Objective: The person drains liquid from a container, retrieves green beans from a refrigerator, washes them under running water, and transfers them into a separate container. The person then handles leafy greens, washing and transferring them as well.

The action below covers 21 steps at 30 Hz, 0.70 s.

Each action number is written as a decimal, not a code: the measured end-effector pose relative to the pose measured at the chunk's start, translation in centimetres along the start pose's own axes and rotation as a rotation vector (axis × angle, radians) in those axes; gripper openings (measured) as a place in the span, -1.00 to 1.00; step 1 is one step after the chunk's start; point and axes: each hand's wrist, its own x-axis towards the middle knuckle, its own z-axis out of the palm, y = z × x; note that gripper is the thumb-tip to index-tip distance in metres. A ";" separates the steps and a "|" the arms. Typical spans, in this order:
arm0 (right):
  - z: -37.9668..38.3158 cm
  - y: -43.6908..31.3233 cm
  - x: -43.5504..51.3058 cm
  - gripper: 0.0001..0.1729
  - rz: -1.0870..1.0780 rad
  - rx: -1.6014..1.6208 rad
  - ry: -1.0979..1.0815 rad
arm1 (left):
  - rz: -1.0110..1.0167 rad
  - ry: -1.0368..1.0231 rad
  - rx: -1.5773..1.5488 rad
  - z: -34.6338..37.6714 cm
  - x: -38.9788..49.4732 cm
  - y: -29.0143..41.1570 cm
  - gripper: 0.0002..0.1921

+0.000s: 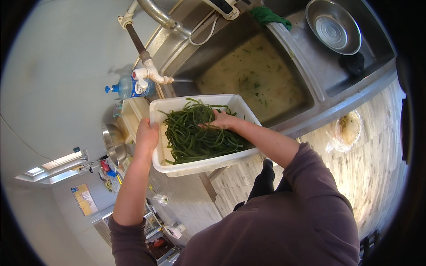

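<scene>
A white plastic tub (206, 99) holds a heap of long, dark green seaweed strips (193, 133). On the tub's left rim is my left hand (148, 132), its thumb over the edge and its fingers hidden on the outer side. My right hand (221, 120) reaches over the tub and is sunk partly into the strips. Its fingertips are covered, so I cannot tell whether they close on any. Just beyond the tub, a steel sink basin (186, 60) contains cloudy, yellowish water (253, 76) with small green scraps floating in it.
A white plastic tap (149, 74) runs a thin stream into the basin. Beside it stands a pump bottle (131, 87). A steel bowl (332, 30) and a green cloth (271, 16) are at the right. A lined bin (347, 129) stands on the floor; a metal bowl (113, 143) is left.
</scene>
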 end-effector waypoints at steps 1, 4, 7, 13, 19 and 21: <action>0.1 0.7 0.9 0.30 -0.043 0.002 0.007 | 0.003 -0.008 0.002 -0.1 0.3 0.4 -0.73; 0.2 1.5 2.3 0.34 -0.066 0.007 -0.007 | -0.025 -0.007 0.007 0.0 0.8 1.1 -0.73; -0.3 1.1 1.6 0.36 0.059 0.028 -0.047 | -0.062 -0.023 0.032 0.3 2.4 -0.6 -0.72; 1.2 4.1 5.8 0.28 -0.072 0.098 -0.033 | -0.092 -0.104 0.090 0.0 3.6 0.0 -0.73; 0.6 3.7 4.8 -0.07 -0.123 0.052 0.025 | -0.060 -0.089 0.082 0.0 2.7 2.0 -0.73; 0.1 2.3 2.6 -0.02 -0.158 -0.050 0.073 | -0.035 -0.076 0.017 -0.1 1.5 1.9 -0.74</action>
